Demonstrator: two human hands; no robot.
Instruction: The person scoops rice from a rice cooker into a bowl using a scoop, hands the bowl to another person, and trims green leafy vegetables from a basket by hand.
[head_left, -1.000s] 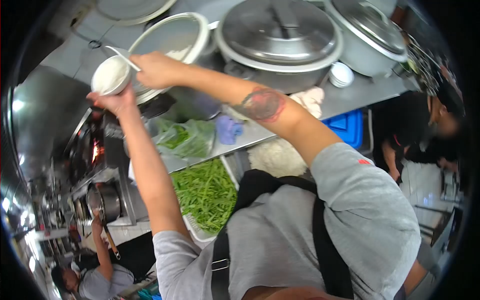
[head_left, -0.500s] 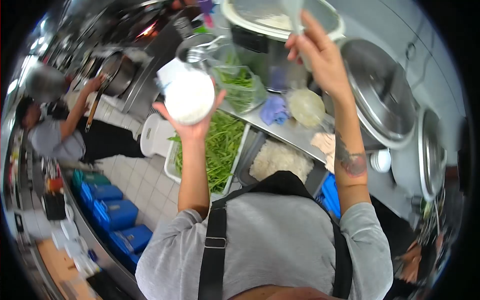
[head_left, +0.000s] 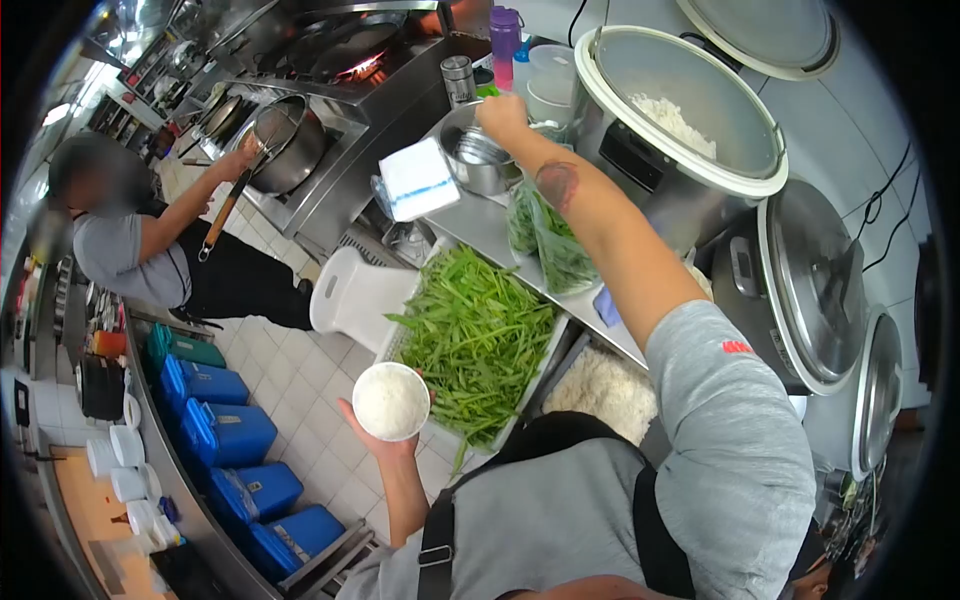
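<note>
My left hand [head_left: 390, 446] cups a white bowl filled with white rice [head_left: 391, 402], low beside a basket of leafy greens [head_left: 475, 335]. Stretched across the counter, my right hand [head_left: 503, 118] is at the rim of a round metal pot [head_left: 480, 150]. Its fingers look curled, and what they hold, if anything, is hidden. To the right of that arm stands a large rice cooker [head_left: 665, 110], uncovered, with rice inside. A bag of greens [head_left: 560, 245] lies partly under my forearm.
A white packet [head_left: 418, 180] rests at the counter's left edge. A white stool [head_left: 350, 300] stands left of the basket. A co-worker [head_left: 150, 230] holds a pan at the stove, where a flame [head_left: 360, 68] burns. A second, lidded cooker [head_left: 800, 290] is at right.
My left hand has lowered the bowl toward my body. My right hand has moved left from the rice cooker to the metal pot; the pale paddle it held no longer shows.
</note>
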